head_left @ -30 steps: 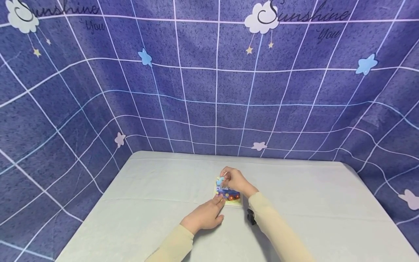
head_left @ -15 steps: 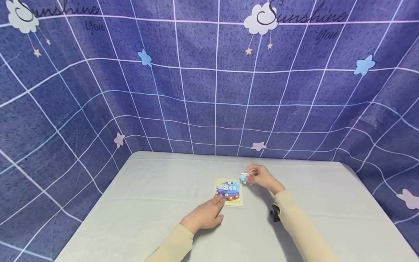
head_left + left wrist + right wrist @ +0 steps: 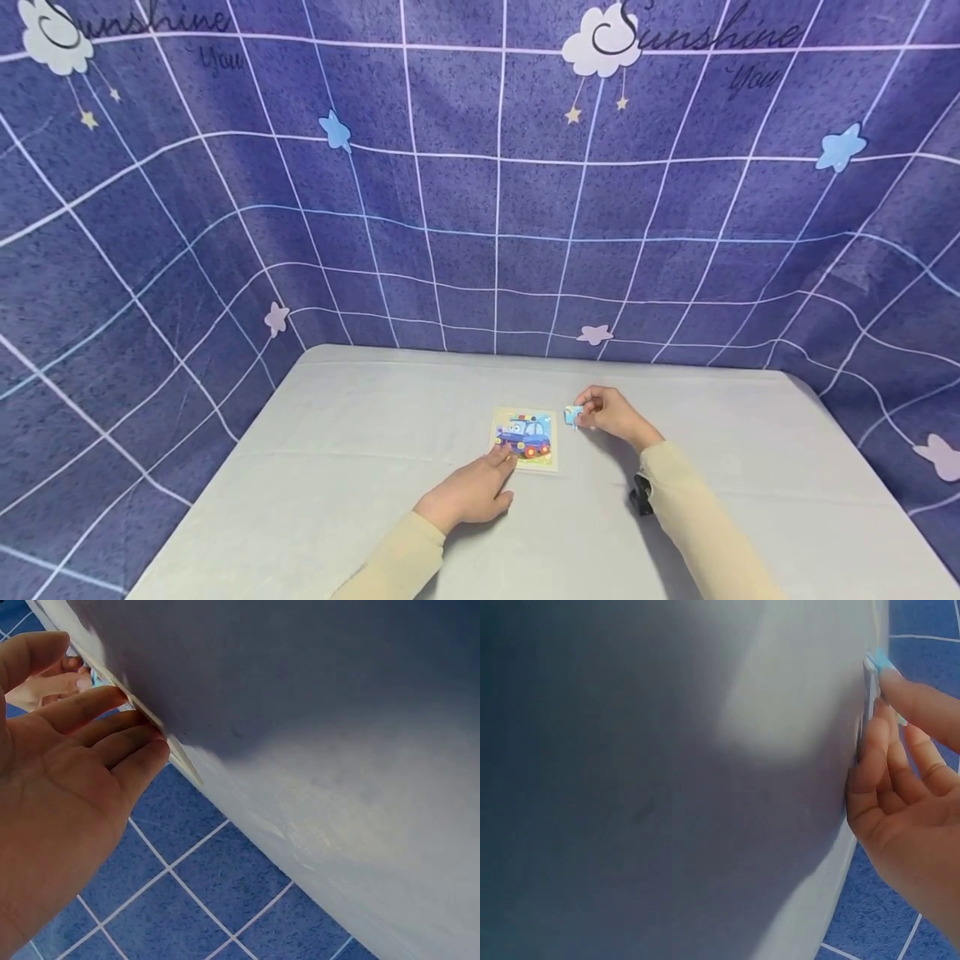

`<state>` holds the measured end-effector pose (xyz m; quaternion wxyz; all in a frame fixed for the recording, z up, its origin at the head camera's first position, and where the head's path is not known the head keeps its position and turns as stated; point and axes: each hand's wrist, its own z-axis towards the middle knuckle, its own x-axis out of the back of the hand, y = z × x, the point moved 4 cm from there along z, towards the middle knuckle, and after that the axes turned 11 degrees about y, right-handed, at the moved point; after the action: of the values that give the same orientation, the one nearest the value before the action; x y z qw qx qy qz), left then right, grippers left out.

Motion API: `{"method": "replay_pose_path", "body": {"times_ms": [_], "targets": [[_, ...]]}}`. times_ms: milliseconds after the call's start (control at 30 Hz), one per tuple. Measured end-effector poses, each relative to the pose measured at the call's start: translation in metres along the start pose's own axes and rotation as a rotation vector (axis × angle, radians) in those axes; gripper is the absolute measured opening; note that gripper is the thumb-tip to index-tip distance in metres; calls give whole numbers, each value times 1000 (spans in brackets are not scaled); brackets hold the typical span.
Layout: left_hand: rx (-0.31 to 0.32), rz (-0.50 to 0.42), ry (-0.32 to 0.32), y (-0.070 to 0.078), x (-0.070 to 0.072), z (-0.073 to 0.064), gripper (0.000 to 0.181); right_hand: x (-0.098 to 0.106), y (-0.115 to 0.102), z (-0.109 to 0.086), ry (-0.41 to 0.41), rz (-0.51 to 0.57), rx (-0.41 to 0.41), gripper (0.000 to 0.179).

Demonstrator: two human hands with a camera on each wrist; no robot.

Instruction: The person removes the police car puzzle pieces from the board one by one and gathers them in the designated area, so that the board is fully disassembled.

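Observation:
A small square jigsaw puzzle (image 3: 534,440) with a blue cartoon car lies in a pale tray (image 3: 556,457) on the table. My left hand (image 3: 471,493) rests its extended fingers on the puzzle's lower left, covering that corner. In the left wrist view, the fingertips of this hand (image 3: 75,765) meet the tray's thin edge (image 3: 184,761). To the right of the tray, my right hand (image 3: 615,417) pinches a light-blue puzzle piece (image 3: 572,416) between thumb and fingers. The right wrist view shows the piece (image 3: 885,660) at the thumb tip of this hand (image 3: 919,799), partly hidden.
A white cloth covers the table (image 3: 315,467). Behind and at both sides hangs a blue gridded curtain (image 3: 450,200) with stars and clouds. A small black device (image 3: 641,496) sits at my right wrist.
My right hand has lifted the light-blue puzzle piece away from the puzzle's upper left and carried it right, beyond the tray. My left hand has stayed in place.

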<state>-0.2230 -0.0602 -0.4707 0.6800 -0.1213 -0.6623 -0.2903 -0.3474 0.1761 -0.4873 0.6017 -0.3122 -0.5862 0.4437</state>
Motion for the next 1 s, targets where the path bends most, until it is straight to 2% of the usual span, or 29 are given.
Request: {"method": "replay_pose_path", "body": {"times_ms": [200,533,733,1000], "targets": [[-2,1,6,0,-1,1,55,-1,-1,1,14,-27,70,25],[8,-7,2,-4,-6,3,55,0,1,1,34,-153,49,21],[20,-10,-8,-3,-7,3,56,0,-1,3,38,-149,49,20],[18,-13,-7,-2,-3,2,56,-14,-18,6,23,-85,148,25]]}}
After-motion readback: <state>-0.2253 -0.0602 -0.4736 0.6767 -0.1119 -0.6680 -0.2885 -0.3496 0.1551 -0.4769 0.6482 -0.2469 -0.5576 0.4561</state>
